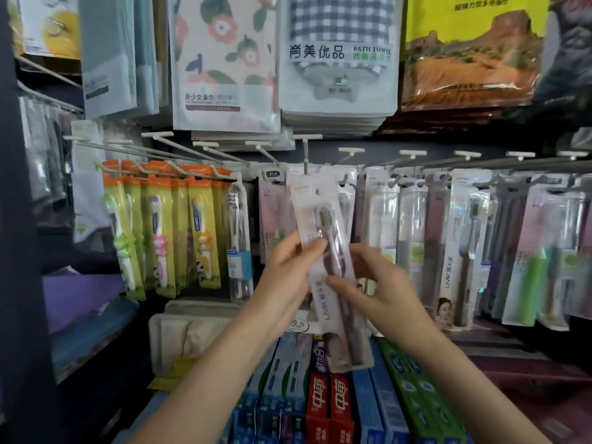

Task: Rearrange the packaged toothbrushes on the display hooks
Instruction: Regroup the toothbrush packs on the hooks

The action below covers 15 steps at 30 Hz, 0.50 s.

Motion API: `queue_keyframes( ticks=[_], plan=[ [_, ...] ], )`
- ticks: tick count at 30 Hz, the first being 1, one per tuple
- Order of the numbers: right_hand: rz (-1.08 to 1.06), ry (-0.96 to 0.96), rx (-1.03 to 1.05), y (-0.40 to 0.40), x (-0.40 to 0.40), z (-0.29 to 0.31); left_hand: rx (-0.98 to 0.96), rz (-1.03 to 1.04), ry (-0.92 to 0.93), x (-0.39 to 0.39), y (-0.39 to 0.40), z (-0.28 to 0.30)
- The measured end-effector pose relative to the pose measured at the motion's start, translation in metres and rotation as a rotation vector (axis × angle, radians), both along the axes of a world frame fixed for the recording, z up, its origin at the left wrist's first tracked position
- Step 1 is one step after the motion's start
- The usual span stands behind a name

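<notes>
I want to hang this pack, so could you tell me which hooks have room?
The held toothbrush pack is in both hands. Every hook looks loaded: kids' toothbrushes left, boxed brushes right. The likeliest room is behind it, beside the clear-cased brush.

Pale pink-white pack with a dark brown brush inside. Orange-topped yellow-green packs on the left, brushes white with green, pink and orange. Gingham towel in navy and white above, floral towel in coral and green. Red boxes below, beside blue boxes.
</notes>
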State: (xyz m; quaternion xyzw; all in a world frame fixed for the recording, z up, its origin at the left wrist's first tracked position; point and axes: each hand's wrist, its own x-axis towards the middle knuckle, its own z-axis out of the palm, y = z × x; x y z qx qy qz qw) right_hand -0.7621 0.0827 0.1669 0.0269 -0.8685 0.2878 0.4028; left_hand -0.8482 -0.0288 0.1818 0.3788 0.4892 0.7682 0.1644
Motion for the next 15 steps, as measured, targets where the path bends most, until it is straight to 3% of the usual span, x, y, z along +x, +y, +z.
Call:
queue_keyframes(
  ticks=[2, 5, 9, 15],
  plan=[
    [0.038, 0.031, -0.142, 0.004, 0.002, 0.002, -0.001, 0.023, 0.059, 0.004, 0.009, 0.003],
    [-0.006, 0.101, -0.369, 0.022, 0.020, 0.007, -0.025, 0.219, 0.277, -0.002, 0.013, 0.004],
    [-0.249, 0.092, -0.197, 0.049, 0.045, 0.014, -0.064, 0.423, 0.275, -0.025, 0.019, 0.001],
    [-0.354, 0.065, 0.005, 0.054, 0.037, 0.033, -0.106, 0.437, 0.293, -0.031, 0.033, -0.005]
  ],
)
